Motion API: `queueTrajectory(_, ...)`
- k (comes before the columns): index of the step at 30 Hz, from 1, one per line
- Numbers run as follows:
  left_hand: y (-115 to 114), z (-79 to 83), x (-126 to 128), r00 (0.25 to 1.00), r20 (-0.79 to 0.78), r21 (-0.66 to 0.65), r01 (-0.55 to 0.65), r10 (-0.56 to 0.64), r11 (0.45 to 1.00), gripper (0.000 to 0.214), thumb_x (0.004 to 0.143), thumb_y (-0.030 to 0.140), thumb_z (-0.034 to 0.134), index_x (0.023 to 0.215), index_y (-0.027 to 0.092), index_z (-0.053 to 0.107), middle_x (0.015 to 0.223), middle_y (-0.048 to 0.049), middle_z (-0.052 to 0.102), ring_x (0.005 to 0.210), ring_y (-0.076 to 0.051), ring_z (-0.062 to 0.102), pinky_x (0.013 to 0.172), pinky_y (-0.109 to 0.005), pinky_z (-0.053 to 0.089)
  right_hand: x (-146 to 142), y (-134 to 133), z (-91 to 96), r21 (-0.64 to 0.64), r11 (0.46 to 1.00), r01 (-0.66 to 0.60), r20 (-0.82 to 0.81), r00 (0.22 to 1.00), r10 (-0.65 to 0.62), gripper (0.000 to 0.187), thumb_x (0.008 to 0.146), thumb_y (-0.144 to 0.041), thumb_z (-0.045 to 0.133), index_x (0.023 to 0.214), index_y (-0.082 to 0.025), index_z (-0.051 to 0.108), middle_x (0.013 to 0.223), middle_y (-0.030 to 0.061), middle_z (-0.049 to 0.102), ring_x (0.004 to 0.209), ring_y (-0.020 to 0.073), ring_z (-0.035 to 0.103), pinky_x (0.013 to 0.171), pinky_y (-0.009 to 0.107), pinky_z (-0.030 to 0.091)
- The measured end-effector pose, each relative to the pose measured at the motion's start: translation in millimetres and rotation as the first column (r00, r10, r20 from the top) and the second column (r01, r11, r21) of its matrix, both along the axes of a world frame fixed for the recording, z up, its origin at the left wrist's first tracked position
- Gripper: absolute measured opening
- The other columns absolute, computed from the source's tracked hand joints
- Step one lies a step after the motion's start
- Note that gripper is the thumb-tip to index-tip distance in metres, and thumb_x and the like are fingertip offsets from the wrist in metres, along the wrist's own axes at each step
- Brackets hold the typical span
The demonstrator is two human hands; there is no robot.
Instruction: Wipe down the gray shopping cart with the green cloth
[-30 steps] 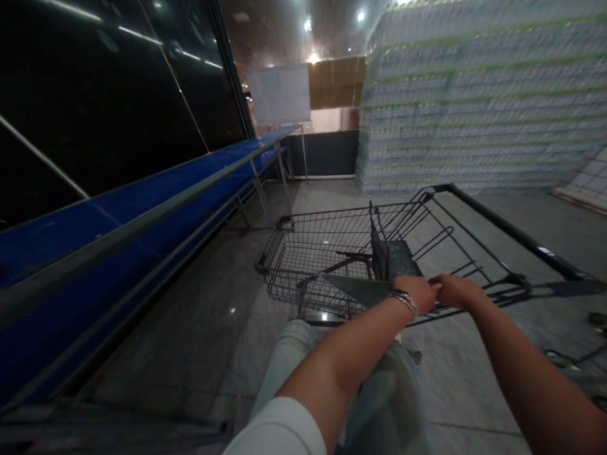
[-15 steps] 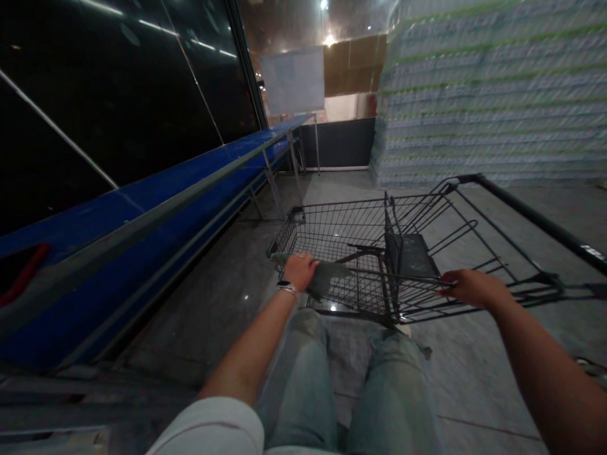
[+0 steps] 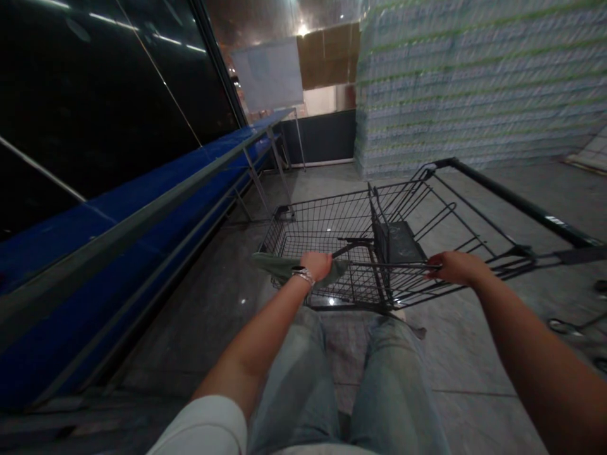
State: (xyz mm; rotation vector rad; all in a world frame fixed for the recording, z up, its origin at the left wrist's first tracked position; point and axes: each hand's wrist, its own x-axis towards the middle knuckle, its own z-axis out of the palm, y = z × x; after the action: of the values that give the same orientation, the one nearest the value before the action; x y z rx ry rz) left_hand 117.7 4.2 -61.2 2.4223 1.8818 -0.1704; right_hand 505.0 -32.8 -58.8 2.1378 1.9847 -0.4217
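A black wire shopping cart (image 3: 327, 218) stands sideways in front of my legs, its handle bar (image 3: 512, 199) off to the right. On the near top rim lies a grey-green cloth (image 3: 272, 264), draped over the wire. My left hand (image 3: 317, 264) is closed over this cloth and the rim beneath it. Farther right along the same rim, my right hand (image 3: 458, 268) has its fingers wrapped round the wire near the folding child seat (image 3: 399, 241). The fingertips of my left hand are hidden behind the rim.
A long blue shelf (image 3: 156, 183) with a metal rail runs along the dark glass on the left. Shrink-wrapped stacks of bottles (image 3: 474, 95) rise at the back right. Wheels of another cart (image 3: 564, 327) show at the right edge.
My left hand has slid to the right along the rim, over the cloth. My right hand keeps its grip on the wire. The view has swung slightly right.
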Motion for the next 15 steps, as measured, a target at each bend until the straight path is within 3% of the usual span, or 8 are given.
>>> queueTrajectory(4,-21.6,1.2,97.4,0.962,0.186,0.026,0.198,-0.200,0.980,0.067,0.104,0.048,0.020,0.106,0.009,0.074,0.104,-0.0226,0.072,0.105,-0.029,0.067,0.090,-0.043,0.049,1.3,0.3,0.0,-0.017,1.000,-0.011,0.009,1.000,0.011,0.041,0.075,-0.060,0.066,0.098,-0.028,0.073,0.101,0.0099,0.074,0.098,0.0299,0.065,0.073,0.035,0.042)
queueTrajectory(9,-49.4,3.8,203.2,0.901,0.309,0.042,0.308,-0.305,0.951,0.062,0.104,0.047,0.021,0.104,0.014,0.075,0.102,-0.0222,0.072,0.100,-0.026,0.069,0.078,-0.037,0.050,5.1,-0.7,-0.5,-0.037,0.999,-0.004,0.038,0.999,0.005,0.036,0.075,-0.056,0.065,0.091,-0.026,0.073,0.097,0.0131,0.074,0.097,0.0319,0.067,0.070,0.035,0.043)
queueTrajectory(12,-60.2,-3.1,227.5,0.880,0.355,0.114,0.295,-0.316,0.949,0.058,0.100,0.056,0.032,0.111,0.014,0.070,0.102,-0.0230,0.071,0.096,-0.027,0.069,0.075,-0.037,0.051,10.3,-2.9,-2.9,-0.017,1.000,-0.023,0.063,0.998,0.024,0.026,0.076,-0.048,0.066,0.084,-0.024,0.070,0.091,0.0141,0.074,0.093,0.0315,0.069,0.068,0.034,0.044)
queueTrajectory(15,-63.2,-13.6,207.5,0.833,0.341,0.250,0.366,-0.435,0.896,0.056,0.099,0.058,0.033,0.114,0.015,0.065,0.105,-0.0207,0.069,0.096,-0.027,0.068,0.078,-0.038,0.049,14.7,-4.9,-5.6,-0.006,0.999,-0.042,0.072,0.997,0.042,0.022,0.077,-0.044,0.065,0.082,-0.024,0.070,0.087,0.0139,0.074,0.088,0.0302,0.070,0.066,0.033,0.043)
